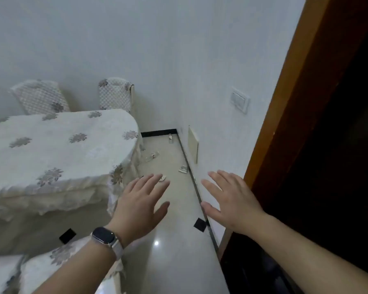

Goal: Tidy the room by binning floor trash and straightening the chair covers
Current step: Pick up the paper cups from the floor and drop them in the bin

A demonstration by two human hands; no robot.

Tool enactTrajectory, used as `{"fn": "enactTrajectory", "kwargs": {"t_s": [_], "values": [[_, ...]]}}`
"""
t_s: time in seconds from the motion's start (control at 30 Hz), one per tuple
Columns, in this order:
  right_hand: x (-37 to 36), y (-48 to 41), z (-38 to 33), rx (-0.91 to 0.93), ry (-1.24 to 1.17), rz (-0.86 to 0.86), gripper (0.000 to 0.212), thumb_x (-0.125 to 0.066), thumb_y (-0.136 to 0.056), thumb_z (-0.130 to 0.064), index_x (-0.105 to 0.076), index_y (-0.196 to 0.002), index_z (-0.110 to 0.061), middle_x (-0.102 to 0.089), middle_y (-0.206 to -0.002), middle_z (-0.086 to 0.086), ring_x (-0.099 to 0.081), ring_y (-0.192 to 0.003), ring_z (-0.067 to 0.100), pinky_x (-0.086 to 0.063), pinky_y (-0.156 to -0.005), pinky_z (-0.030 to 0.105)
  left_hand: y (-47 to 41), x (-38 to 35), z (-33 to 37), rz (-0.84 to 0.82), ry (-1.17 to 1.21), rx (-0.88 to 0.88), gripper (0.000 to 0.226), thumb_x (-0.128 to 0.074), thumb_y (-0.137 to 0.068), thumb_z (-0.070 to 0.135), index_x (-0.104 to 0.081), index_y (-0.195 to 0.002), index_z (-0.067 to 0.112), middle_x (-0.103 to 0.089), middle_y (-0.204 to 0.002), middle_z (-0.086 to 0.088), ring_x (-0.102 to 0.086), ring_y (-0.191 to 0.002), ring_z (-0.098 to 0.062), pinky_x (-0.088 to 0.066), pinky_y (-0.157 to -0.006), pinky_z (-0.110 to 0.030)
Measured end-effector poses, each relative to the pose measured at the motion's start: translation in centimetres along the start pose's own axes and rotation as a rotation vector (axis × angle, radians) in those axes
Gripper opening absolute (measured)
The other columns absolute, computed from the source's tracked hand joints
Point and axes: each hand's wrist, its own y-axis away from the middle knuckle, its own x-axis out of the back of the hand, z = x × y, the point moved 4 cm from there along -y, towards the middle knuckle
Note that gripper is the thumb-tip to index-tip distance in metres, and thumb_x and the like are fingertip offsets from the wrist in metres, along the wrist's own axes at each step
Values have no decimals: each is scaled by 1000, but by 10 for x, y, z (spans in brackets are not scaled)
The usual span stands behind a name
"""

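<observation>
- Glossy floor (174, 219) beside covered table (51, 145): trash lies scattered toward the corner, nearest scrap (163, 178) just beyond your left hand (139, 205).
- Left hand and right hand (234, 202): empty, fingers spread.
- Crouch; pinch the nearest scrap first.

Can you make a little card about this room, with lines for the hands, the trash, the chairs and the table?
hands: left hand and right hand both open, holding nothing, over the floor
trash on floor: small bottle by the far corner; clear piece beside the table; crumpled scrap by the wall; small scrap past the left fingertips
chairs: left chair cover and right chair cover, behind the table
table: draped in a flowered cloth
wrist: watch on the left one
</observation>
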Motion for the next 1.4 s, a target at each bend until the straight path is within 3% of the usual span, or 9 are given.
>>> {"fn": "enactTrajectory", "kwargs": {"t_s": [0.37,0.5,0.67,1.23,1.4], "values": [[-45,-147,6,-60,29,-99,61,-34,-92,-58,-51,-140,-24,-51,-143,3,-46,-133,25,-34,-109,43,-103,-38,-117,63,53,-6,51,-45,-91,50,-58,-132,23,-59,-137,-5,-53,-126,-28,-34,-101,-42],[-58,-195,8,-28,37,-44,58,-39,-89,-56,-59,-131,-22,-60,-132,4,-54,-122,25,-44,-101,42,-125,-54,-156,71,71,30,52,-47,-89,50,-60,-130,21,-59,-137,-5,-53,-126,-28,-34,-102,-41],[-94,-245,19,31,4,-54,55,-41,-88,-55,-60,-127,-21,-58,-130,2,-52,-120,22,-45,-99,41,-152,-89,-192,8,77,77,53,-45,-89,50,-61,-130,20,-59,-136,-6,-53,-126,-30,-37,-101,-43],[-238,-435,163,-89,-246,-98,57,-38,-90,-53,-52,-134,-20,-52,-138,4,-45,-128,25,-38,-105,44,-359,-184,-261,-105,25,201,52,-42,-90,50,-54,-134,25,-55,-141,-1,-46,-131,-24,-41,-104,-45],[-255,-470,197,-115,-280,-46,52,-44,-90,-49,-53,-132,-20,-54,-136,4,-47,-124,25,-39,-103,44,-407,-203,-284,-149,-8,189,52,-41,-92,52,-53,-136,27,-54,-141,0,-43,-133,-22,-32,-108,-40]]}}
